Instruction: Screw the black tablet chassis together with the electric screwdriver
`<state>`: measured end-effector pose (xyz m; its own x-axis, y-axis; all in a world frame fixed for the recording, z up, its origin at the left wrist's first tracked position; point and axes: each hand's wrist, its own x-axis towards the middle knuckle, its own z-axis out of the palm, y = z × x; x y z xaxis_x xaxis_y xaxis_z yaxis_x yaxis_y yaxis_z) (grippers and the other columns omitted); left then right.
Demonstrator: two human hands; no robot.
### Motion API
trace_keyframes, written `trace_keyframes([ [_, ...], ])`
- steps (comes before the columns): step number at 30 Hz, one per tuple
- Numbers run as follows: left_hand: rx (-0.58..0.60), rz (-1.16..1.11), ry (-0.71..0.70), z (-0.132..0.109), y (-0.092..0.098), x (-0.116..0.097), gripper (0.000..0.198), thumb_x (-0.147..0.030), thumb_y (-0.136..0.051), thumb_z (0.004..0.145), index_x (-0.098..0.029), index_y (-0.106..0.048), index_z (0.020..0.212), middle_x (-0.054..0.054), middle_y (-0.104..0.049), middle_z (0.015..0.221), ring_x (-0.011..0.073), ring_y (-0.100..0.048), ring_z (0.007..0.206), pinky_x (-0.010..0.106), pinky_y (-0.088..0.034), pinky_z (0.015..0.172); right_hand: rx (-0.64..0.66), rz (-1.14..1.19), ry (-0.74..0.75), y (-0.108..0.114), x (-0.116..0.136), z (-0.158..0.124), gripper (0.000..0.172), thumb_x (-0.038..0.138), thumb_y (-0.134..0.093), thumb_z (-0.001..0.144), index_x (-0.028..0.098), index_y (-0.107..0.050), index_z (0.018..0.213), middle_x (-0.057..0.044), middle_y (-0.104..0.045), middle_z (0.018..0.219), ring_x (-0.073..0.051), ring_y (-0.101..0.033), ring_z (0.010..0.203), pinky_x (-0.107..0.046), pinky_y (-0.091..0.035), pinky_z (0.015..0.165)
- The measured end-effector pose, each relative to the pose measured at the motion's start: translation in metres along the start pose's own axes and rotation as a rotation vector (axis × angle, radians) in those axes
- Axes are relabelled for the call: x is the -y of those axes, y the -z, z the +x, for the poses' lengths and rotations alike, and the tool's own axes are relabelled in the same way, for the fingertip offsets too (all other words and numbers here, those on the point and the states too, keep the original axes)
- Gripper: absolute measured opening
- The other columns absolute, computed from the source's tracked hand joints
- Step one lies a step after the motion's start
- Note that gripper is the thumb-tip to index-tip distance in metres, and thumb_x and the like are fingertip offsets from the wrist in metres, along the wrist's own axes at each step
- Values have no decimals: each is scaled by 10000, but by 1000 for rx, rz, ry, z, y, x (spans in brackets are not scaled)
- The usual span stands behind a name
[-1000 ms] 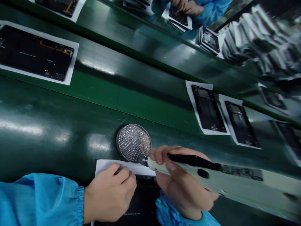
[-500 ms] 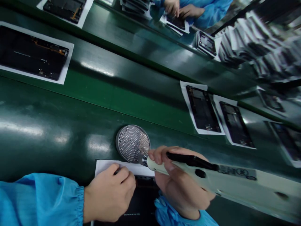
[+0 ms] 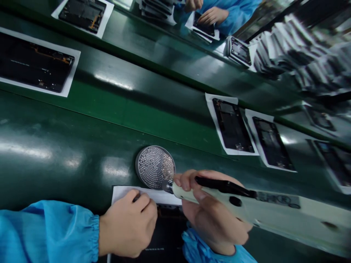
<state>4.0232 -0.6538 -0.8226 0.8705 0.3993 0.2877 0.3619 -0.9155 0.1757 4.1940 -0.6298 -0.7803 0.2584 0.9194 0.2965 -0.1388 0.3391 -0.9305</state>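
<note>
Closed around a pale electric screwdriver (image 3: 276,217), the grip of the right hand (image 3: 216,215) is wrapped near the front end, with the black lever (image 3: 225,185) exposed along the top; the tip (image 3: 167,186) can presumably be steered more finely from there. This tip is set at the lower edge of the round dish (image 3: 138,173), mid-frame; whether they touch cannot be told. Small bright screws (image 3: 168,166) are heaped on the dish's right side, probably so that little reach is needed.

At bottom centre, the dark tablet (image 3: 167,233) is laid with a white sheet (image 3: 168,197) showing past its top. Its upper left part is covered by the curled left hand (image 3: 128,224), perhaps for steadying; whether anything is pinched there cannot be told.

Little room is left between sheet and dish. More is offered by the green counter (image 3: 82,179) left of the dish. Rightward, movement would be limited by the screwdriver's long body, cut off by the frame's edge. Above right, 2 tablets (image 3: 233,126) are laid on sheets.
</note>
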Motion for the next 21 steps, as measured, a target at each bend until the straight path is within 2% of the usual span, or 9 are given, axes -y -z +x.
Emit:
trace_keyframes([
  [4, -64, -52, 7, 7, -9, 8, 265, -225, -539, 892, -39, -697, 996, 172, -637, 976, 278, -561, 859, 419, -421, 748, 30, -20, -16, 13, 16, -2, 210, 146, -727, 794, 241, -731, 980, 10, -591, 711, -142, -539, 651, -329, -516, 642],
  [8, -43, -63, 19, 12, -12, 13, 229, -214, -547, 893, -48, -691, 957, 169, -627, 959, 266, -546, 844, 408, -414, 741, 111, -89, -96, 18, 24, -15, 200, 167, -720, 827, 262, -725, 1003, 11, -560, 691, -145, -541, 643, -333, -524, 621],
  [13, -44, -47, 16, 12, -9, 13, 237, -217, -551, 889, -38, -689, 959, 177, -623, 951, 273, -547, 853, 411, -415, 756, 216, -172, -116, 20, 18, -27, 270, 139, -647, 865, 298, -695, 1078, -6, -570, 715, -176, -561, 682, -373, -523, 639],
  [21, -56, -49, 18, 12, -11, 12, 236, -206, -537, 881, -45, -696, 947, 183, -632, 968, 277, -552, 839, 404, -428, 732, 239, -134, -87, 20, 10, -26, 305, 85, -615, 864, 274, -682, 1094, -1, -572, 724, -168, -558, 680, -365, -520, 633],
])
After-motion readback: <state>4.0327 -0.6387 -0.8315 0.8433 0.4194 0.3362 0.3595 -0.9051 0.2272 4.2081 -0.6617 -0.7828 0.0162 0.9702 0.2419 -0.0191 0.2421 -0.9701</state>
